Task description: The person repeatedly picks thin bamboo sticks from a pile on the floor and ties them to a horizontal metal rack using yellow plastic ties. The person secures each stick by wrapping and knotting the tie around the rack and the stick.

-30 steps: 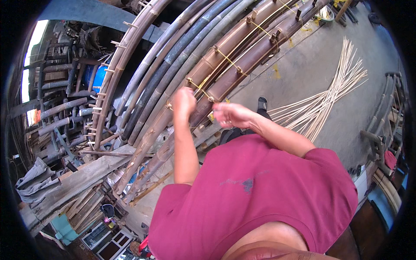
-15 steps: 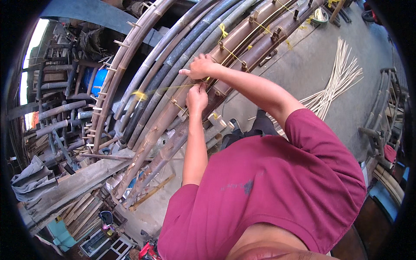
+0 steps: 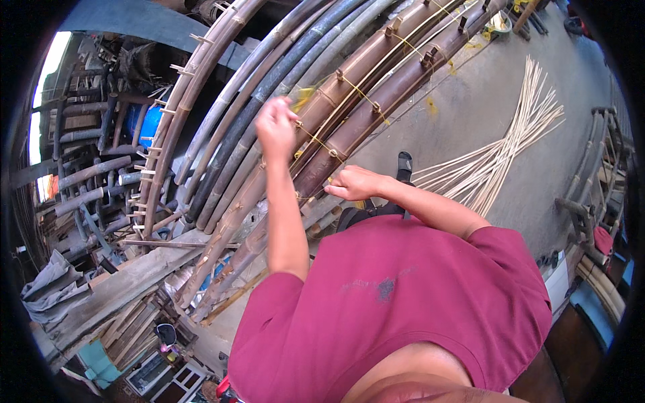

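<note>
Two thick brown bamboo poles (image 3: 366,127) run side by side from the lower left to the upper right, with short wooden pegs standing in them. Yellow twine (image 3: 354,89) crosses from peg to peg. My left hand (image 3: 275,131) is raised over the far pole, its fingers curled closed. A blurred bunch of yellow twine hangs right by its fingertips. On the near side of the poles, my right hand (image 3: 356,183) is closed, with a bit of yellow at its fingertips. Its palm side is hidden from view.
Dark and grey bent poles (image 3: 259,101) lie just beyond. A pegged curved pole pair (image 3: 176,111) stands farther left. Thin pale sticks (image 3: 507,144) are piled on the concrete floor at right. A grey beam (image 3: 141,272) and stacked wood fill the left. A sandal (image 3: 404,164) shows near the poles.
My hands, together over the poles before, have come apart: the left went up and left, the right down toward me. The loose twine bunch swung from the left to beside my left hand.
</note>
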`<action>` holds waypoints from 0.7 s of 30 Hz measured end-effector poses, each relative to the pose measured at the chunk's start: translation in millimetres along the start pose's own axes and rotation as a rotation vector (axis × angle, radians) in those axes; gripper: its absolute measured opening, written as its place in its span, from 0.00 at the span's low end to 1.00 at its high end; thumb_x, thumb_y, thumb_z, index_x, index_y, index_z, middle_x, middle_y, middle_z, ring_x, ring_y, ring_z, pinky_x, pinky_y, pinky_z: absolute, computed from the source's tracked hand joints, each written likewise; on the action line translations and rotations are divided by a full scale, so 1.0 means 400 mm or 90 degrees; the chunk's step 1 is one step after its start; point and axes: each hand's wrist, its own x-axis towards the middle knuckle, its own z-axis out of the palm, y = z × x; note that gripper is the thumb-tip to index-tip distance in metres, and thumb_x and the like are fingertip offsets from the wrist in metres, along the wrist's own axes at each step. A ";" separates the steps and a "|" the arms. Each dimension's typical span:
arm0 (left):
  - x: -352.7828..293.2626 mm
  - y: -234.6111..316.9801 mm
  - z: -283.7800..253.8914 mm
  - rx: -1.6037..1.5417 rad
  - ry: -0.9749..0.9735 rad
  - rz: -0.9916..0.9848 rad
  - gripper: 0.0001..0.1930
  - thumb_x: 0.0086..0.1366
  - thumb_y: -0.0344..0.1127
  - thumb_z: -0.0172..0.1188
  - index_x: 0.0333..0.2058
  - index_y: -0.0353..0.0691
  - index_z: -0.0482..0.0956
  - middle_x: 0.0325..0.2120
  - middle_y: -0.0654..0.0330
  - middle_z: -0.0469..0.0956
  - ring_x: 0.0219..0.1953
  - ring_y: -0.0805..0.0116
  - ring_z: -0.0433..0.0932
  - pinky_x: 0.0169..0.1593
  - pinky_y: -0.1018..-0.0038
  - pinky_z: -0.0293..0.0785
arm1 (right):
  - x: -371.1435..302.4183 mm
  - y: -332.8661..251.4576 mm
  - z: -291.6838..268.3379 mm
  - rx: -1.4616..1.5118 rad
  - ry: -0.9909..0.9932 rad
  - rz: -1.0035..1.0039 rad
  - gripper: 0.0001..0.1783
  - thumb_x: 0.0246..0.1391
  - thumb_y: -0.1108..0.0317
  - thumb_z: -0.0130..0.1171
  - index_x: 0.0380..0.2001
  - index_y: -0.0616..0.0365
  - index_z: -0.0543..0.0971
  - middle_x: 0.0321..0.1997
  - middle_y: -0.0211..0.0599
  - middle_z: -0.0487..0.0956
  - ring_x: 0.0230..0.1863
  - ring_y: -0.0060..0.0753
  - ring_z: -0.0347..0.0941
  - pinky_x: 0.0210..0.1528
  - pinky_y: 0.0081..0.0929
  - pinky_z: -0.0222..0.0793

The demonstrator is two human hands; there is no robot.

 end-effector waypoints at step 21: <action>-0.374 -0.255 -0.261 0.296 -0.052 0.054 0.11 0.66 0.35 0.55 0.43 0.35 0.75 0.35 0.47 0.80 0.40 0.48 0.79 0.46 0.58 0.73 | 0.173 -0.155 0.284 0.906 0.599 0.094 0.12 0.62 0.59 0.49 0.34 0.53 0.78 0.29 0.27 0.76 0.34 0.23 0.72 0.40 0.28 0.69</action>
